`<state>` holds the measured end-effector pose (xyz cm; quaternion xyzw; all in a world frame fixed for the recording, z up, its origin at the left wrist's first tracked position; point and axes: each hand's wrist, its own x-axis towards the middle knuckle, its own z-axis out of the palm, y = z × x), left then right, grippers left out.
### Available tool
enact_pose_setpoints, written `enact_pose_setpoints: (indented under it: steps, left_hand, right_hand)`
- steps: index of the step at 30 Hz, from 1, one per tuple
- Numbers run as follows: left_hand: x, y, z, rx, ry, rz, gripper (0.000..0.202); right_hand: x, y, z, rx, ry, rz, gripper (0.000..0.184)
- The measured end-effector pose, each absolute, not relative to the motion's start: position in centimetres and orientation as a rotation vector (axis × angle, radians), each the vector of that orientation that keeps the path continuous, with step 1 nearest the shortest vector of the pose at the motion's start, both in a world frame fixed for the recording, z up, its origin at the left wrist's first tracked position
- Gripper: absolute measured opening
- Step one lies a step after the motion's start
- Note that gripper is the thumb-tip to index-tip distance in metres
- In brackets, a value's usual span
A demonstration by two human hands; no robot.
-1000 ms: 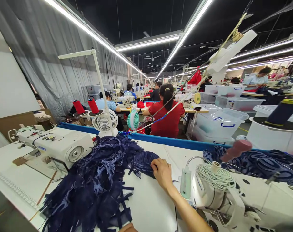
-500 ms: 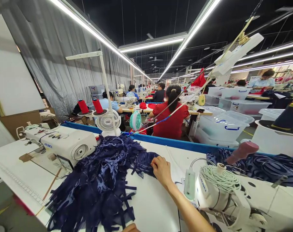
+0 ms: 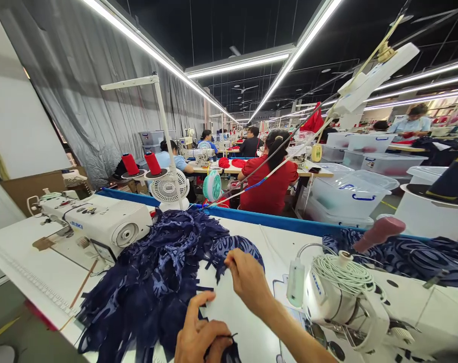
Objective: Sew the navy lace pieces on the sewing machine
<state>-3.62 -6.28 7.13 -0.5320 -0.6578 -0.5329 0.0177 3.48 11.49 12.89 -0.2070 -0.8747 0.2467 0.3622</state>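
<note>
A large heap of navy patterned fabric pieces with strap-like ends (image 3: 149, 287) covers the middle of the white table. At its right edge lies a rounded navy patterned piece (image 3: 238, 245). My right hand (image 3: 249, 285) has its thumb and fingers pinched together at the near edge of that piece. At the bottom of the view, my left hand (image 3: 202, 330) has its lower fingers curled round a dark fabric piece (image 3: 231, 350), mostly hidden and cut off by the frame. My left index finger points up toward my right hand.
A sewing machine (image 3: 104, 222) stands on the left, another (image 3: 350, 302) at the right with coiled pale cord on top. More patterned fabric (image 3: 410, 262) lies behind it. A white fan (image 3: 169, 187) and a blue cloth trough (image 3: 289, 225) border the far edge. Co-workers sit beyond.
My left hand has come up into view with dark fabric in its fingers. My right hand has shifted slightly left and down, uncovering more of the rounded patterned piece.
</note>
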Motion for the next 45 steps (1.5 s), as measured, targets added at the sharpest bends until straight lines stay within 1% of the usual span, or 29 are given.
enact_pose_setpoints:
  steps: [3, 6, 8, 9, 10, 11, 13, 15, 18, 21, 24, 27, 31, 34, 39, 42, 45]
  left_hand:
    - [-3.3, -4.7, 8.2, -1.8, -2.002, -1.605, 0.028]
    - [-2.9, -4.0, 8.7, -2.064, -1.994, -1.721, 0.023]
    - [-2.6, -4.0, 8.5, -2.111, -2.123, -1.754, 0.019]
    - [-2.4, -4.0, 8.3, -2.104, -2.226, -1.726, 0.019]
    - [-2.2, -4.1, 8.0, -2.099, -2.331, -1.673, 0.018]
    - [-2.1, -4.1, 7.7, -2.102, -2.421, -1.606, 0.017]
    - [-1.6, -4.1, 7.5, -2.1, -2.518, -1.491, 0.016]
    - [-1.0, -4.1, 7.7, -2.064, -2.539, -1.466, 0.016]
    - [0.2, -3.9, 8.6, -2.162, -2.496, -1.583, 0.014]
    - [1.5, -3.3, 9.6, -2.444, -2.387, -1.672, 0.009]
    - [2.2, -2.6, 9.9, -2.523, -2.496, -1.513, 0.011]
    - [2.4, -2.1, 9.7, -2.492, -2.66, -1.384, 0.017]
    - [2.7, -2.1, 9.7, -2.583, -2.537, -1.594, 0.02]
    - [3.0, -2.1, 10.0, -2.559, -2.614, -1.565, 0.022]
    - [2.8, -2.0, 10.3, -2.416, -2.885, -1.359, 0.022]
    - [2.9, -2.1, 10.2, -2.337, -2.941, -1.301, 0.022]
    - [3.2, -2.1, 10.2, -2.315, -2.926, -1.317, 0.02]
  right_hand:
    - [7.5, 7.6, 13.5, -0.425, -2.355, 0.85, 0.025]
    - [12.5, 6.6, 12.3, -0.617, -2.311, 1.272, 0.014]
    - [15.6, 7.1, 10.4, -0.801, -2.192, 1.447, 0.03]
    - [17.0, 7.4, 9.4, -0.858, -2.141, 1.49, 0.029]
    - [18.1, 7.6, 8.4, -0.896, -2.086, 1.514, 0.023]
    - [19.1, 7.8, 7.6, -0.92, -2.036, 1.527, 0.024]
    - [20.3, 7.7, 6.3, -0.938, -1.962, 1.537, 0.043]
    - [20.6, 7.2, 5.8, -0.941, -1.938, 1.499, 0.05]
    - [20.4, 6.4, 6.0, -0.891, -1.988, 1.447, 0.047]
    - [20.0, 5.6, 6.2, -0.812, -1.953, 1.563, 0.041]
    - [20.1, 5.0, 6.4, -0.792, -1.791, 1.66, 0.03]
    - [20.5, 4.7, 6.5, -0.84, -1.712, 1.634, 0.029]
    - [21.0, 4.6, 6.8, -0.829, -1.732, 1.718, 0.03]
    - [21.2, 4.7, 7.1, -0.83, -1.755, 1.748, 0.028]
    - [21.4, 4.7, 7.2, -0.854, -1.867, 1.652, 0.026]
    - [21.5, 4.5, 7.1, -0.915, -1.978, 1.491, 0.026]
    - [21.6, 4.2, 7.4, -0.884, -2.058, 1.365, 0.03]
